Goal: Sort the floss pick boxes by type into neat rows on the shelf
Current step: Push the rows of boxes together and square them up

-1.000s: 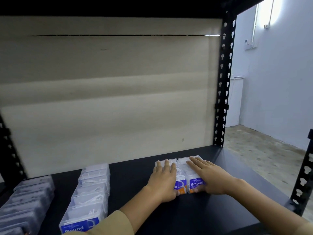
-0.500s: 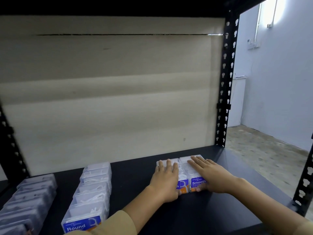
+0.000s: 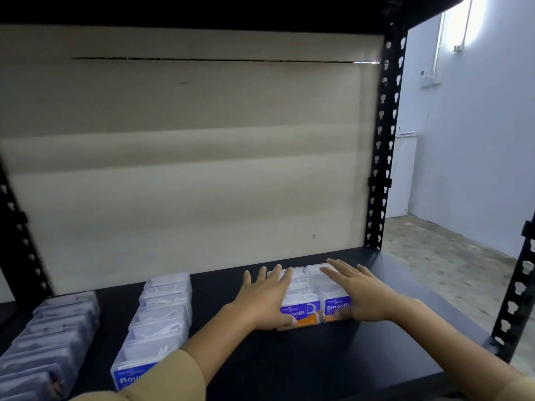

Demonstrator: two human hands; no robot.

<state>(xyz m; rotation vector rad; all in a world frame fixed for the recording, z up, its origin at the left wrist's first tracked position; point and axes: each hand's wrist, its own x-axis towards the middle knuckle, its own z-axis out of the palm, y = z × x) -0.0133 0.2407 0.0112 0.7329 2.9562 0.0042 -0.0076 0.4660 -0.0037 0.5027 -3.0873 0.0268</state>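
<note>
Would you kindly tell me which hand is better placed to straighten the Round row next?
Probably left. The left hand lies flat on the Smooth row nearer the Round row; the right hand lies farther right and would need to cross over.

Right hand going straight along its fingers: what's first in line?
Probably the beige back panel, after a strip of bare shelf. The right hand lies flat atop the right Smooth row, fingers aimed back and slightly left; depth unclear.
</note>
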